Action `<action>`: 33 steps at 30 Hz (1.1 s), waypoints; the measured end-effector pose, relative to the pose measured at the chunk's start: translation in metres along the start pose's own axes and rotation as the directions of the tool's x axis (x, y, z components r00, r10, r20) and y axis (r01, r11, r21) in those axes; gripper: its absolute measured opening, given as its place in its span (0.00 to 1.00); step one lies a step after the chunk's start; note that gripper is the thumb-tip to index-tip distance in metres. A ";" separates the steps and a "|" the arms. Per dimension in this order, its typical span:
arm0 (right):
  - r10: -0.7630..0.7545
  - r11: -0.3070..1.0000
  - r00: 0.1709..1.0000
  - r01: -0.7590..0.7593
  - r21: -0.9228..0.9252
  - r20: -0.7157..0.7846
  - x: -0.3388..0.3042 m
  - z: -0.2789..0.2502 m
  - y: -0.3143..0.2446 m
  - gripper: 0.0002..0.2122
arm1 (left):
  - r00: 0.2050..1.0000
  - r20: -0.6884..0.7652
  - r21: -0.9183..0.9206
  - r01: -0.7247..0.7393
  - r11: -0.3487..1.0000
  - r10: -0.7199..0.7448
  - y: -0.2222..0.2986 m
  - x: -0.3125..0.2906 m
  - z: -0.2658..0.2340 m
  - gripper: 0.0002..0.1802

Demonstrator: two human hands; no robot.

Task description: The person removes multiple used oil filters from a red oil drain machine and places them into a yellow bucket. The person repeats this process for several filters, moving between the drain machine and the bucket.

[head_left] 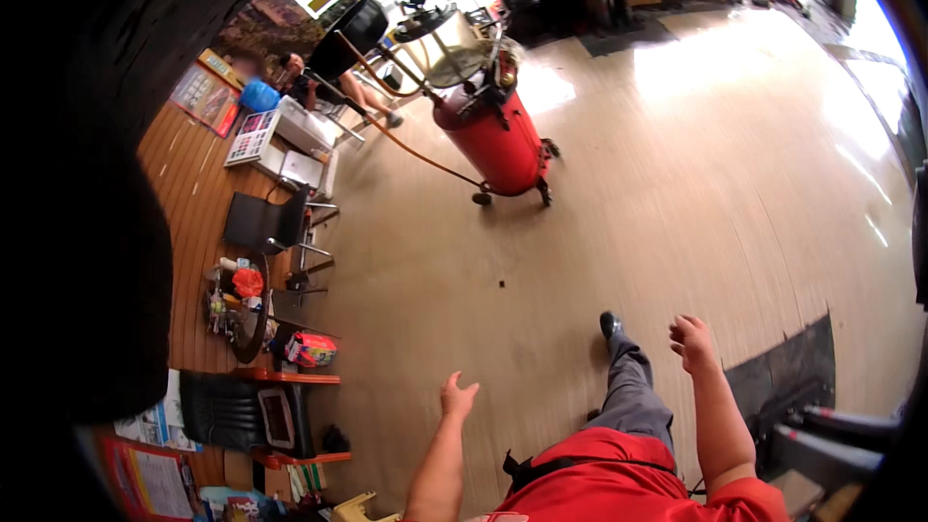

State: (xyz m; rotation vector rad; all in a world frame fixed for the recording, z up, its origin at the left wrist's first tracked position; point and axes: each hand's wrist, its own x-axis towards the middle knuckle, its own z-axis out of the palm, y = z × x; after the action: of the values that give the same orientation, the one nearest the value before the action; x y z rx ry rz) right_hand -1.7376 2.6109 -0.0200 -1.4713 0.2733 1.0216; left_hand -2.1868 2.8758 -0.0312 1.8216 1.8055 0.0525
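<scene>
My left hand (459, 397) hangs in the air over the floor, thumb and fingers apart, holding nothing. Farther to the right, my right hand (689, 342) is raised with its fingers loosely bent and slightly parted, and no object shows in it. Neither hand touches anything. One of my legs (633, 382), in grey trousers and a dark shoe, is stretched forward between them. Ahead stands a red wheeled tank (498, 140) with a hose and a dark round bowl (362, 24) at its upper left.
Along the left wall are a black chair (266, 222), a small round table (253, 319) with clutter, a black padded armchair (232, 413) and a white desk (295, 130) with a person beside it. A dark mat (797, 367) and grey machine arms (836, 440) lie to my right.
</scene>
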 end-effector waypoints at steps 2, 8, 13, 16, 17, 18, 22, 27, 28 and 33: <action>0.036 0.999 0.999 -0.036 -0.012 -0.003 0.046 0.016 -0.026 0.15 | 0.998 0.060 0.021 0.027 0.999 -0.028 0.018 0.034 0.009 0.37; -0.024 0.994 0.996 0.033 -0.102 0.089 0.134 0.129 -0.147 0.17 | 0.832 0.300 0.105 0.457 0.883 -0.467 -0.018 0.068 0.033 0.40; -0.064 0.982 0.969 0.104 -0.161 0.237 0.182 0.248 -0.224 0.19 | 0.767 0.217 0.068 0.605 0.793 -0.604 -0.036 0.079 0.021 0.40; -0.087 0.976 0.927 0.153 -0.155 0.366 0.195 0.327 -0.253 0.19 | 0.730 0.189 0.042 0.662 0.749 -0.656 -0.034 0.099 0.013 0.41; -0.091 0.975 0.924 0.159 -0.156 0.372 0.196 0.353 -0.261 0.19 | 0.732 0.187 0.033 0.662 0.749 -0.656 -0.037 0.111 0.011 0.41; -0.100 0.976 0.902 0.171 -0.133 0.420 0.198 0.380 -0.269 0.19 | 0.715 0.176 0.015 0.686 0.728 -0.677 -0.045 0.121 0.013 0.40; -0.173 0.949 0.836 0.284 -0.140 0.521 0.188 0.483 -0.306 0.20 | 0.648 0.191 -0.034 0.755 0.654 -0.737 -0.057 0.193 0.010 0.39; -0.313 0.874 0.744 0.469 -0.128 0.591 0.168 0.590 -0.361 0.19 | 0.519 0.382 -0.037 0.835 0.548 -0.765 -0.067 0.309 -0.029 0.43; -0.347 0.855 0.712 0.508 -0.107 0.610 0.164 0.604 -0.377 0.18 | 0.500 0.387 -0.028 0.846 0.532 -0.775 -0.043 0.350 -0.045 0.42; -0.472 0.729 0.662 0.664 -0.165 0.583 0.155 0.667 -0.435 0.17 | 0.556 0.330 -0.192 0.830 0.523 -0.763 0.051 0.481 -0.154 0.39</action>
State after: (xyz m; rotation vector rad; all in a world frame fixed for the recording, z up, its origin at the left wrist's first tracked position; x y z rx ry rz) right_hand -1.6243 3.3606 0.2703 -1.4039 -0.7874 0.8983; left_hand -2.1610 3.3826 -0.0523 0.5841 2.1517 -0.1790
